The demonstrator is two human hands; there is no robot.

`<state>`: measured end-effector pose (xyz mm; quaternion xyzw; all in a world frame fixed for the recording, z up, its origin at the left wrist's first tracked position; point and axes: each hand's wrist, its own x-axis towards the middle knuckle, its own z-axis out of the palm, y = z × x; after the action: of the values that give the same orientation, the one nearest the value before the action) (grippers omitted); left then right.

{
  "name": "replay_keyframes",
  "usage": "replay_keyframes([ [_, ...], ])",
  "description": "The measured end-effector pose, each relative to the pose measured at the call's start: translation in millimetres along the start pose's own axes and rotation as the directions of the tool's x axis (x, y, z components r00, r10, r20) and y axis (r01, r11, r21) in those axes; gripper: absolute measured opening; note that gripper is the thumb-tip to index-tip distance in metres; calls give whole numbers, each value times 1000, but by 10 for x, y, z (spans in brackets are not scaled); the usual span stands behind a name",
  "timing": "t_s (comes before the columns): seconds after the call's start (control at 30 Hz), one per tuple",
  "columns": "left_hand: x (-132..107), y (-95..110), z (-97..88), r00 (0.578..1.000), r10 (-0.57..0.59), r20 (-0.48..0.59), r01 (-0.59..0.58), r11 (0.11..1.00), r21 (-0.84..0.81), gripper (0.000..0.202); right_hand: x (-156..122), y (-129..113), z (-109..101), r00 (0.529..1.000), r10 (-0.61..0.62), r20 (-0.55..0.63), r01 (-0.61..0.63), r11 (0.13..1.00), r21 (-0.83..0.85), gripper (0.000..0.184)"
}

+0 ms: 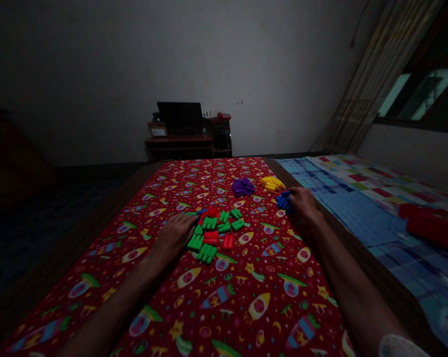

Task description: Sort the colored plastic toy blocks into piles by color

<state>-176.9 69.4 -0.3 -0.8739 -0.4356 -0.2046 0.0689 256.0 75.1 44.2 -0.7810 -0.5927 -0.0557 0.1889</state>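
My left hand (pixel 175 233) is at the left side of a mixed heap of plastic building blocks, its fingers curled down around a blue block (pixel 200 211). Green blocks (pixel 207 253) and red blocks (pixel 227 242) lie close by its fingertips. Further right, my right hand (pixel 303 199) reaches over a small pile of blue blocks (pixel 283 200), thumb and fingers closed on one at the pile's edge. Behind that pile sit yellow blocks (pixel 272 184), and purple blocks (pixel 243 187) form another group to their left.
A red patterned cloth (pixel 261 267) covers the surface under the blocks. To the right is a bed with a blue checked cover (pixel 339 213) and a red bag-like item (pixel 430 225). A desk (pixel 181 141) with a monitor (pixel 180 117) stands against the far wall.
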Motion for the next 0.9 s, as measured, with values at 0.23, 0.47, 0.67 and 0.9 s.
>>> replay_keyframes([
  [0.23, 60, -8, -172, 954, -216, -208, 193, 973, -126, 35, 16, -161, -141, 999, -35, 23, 35, 999, 21, 36],
  [0.47, 135, 494, -269, 877, -476, -65, 359, 739, -570, 43, -525, -1088, -22, 815, -579, 41, 421, 638, 645, 29],
  [0.67, 71, 823, -217, 937, -347, 47, 271, 634, -724, 45, -908, -1469, 118, 663, -741, 105, 406, 473, 782, 22],
  [0.9, 133, 405, -369, 920, -383, -86, 303, 831, -466, 37, -205, -715, -16, 945, -286, -157, 327, 840, 433, 27],
])
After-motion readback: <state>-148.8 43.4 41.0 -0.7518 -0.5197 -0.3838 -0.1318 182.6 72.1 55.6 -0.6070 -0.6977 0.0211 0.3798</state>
